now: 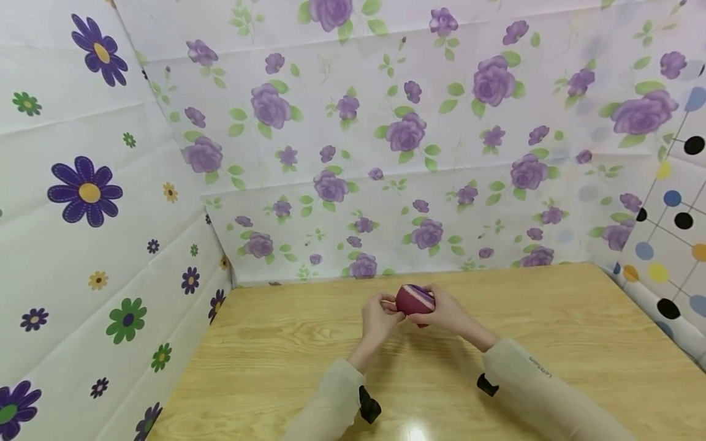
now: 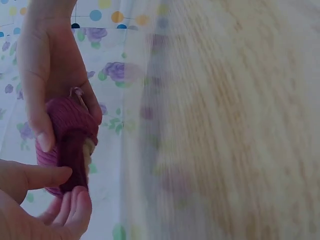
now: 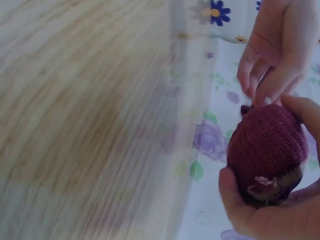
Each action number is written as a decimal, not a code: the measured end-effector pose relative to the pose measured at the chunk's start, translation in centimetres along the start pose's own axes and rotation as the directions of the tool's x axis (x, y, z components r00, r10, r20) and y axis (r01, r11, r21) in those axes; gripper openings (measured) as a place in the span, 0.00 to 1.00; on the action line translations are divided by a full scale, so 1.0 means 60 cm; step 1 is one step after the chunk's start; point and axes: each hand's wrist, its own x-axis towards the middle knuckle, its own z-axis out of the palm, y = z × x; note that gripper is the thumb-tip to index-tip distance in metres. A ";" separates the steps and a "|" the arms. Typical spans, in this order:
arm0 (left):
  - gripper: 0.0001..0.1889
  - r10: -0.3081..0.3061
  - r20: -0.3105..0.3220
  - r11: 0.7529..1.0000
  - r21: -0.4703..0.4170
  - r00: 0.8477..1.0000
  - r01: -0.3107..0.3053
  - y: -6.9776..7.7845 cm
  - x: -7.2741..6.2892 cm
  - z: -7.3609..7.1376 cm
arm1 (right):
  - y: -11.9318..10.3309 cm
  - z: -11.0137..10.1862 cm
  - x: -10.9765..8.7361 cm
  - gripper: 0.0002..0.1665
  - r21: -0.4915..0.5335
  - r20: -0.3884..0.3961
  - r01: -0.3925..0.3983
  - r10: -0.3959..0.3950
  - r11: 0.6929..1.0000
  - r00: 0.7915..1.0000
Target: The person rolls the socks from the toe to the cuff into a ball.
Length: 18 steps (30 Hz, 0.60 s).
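Note:
A balled-up maroon knitted sock (image 1: 413,301), with white and purple stripes across its top in the head view, is held above the far part of the table. My right hand (image 1: 445,312) grips it from the right, thumb and fingers curled round the ball. From the left, my left hand (image 1: 379,318) pinches at its edge with thumb and fingertips. A dark fold in the sock (image 2: 72,150) shows beside those fingers in the left wrist view. Ribbed knit and a small pinkish loose bit mark the sock (image 3: 270,145) in the right wrist view.
Under both hands lies a wood-grain table (image 1: 265,355). A flowered sheet (image 1: 353,202) stands along its back edge, with another patterned sheet (image 1: 88,257) on the left and a dotted one (image 1: 670,245) on the right. Black straps (image 1: 369,405) sit at the wrists.

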 end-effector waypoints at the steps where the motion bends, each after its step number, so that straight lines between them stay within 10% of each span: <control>1: 0.13 -0.025 0.015 1.000 -0.011 1.000 0.025 -0.001 0.000 0.004 | 0.000 0.003 -0.002 0.45 -0.038 -0.015 0.004 -0.005 0.999 1.000; 8: 0.19 -0.167 0.179 0.978 -0.096 0.970 0.186 -0.007 0.005 0.020 | 0.000 0.017 -0.018 0.51 -0.174 -0.001 0.017 -0.018 0.985 1.000; 18: 0.24 -0.269 0.302 0.938 -0.133 0.914 0.320 -0.021 0.005 0.025 | 0.008 0.019 -0.030 0.53 -0.117 0.095 -0.090 0.102 0.989 0.990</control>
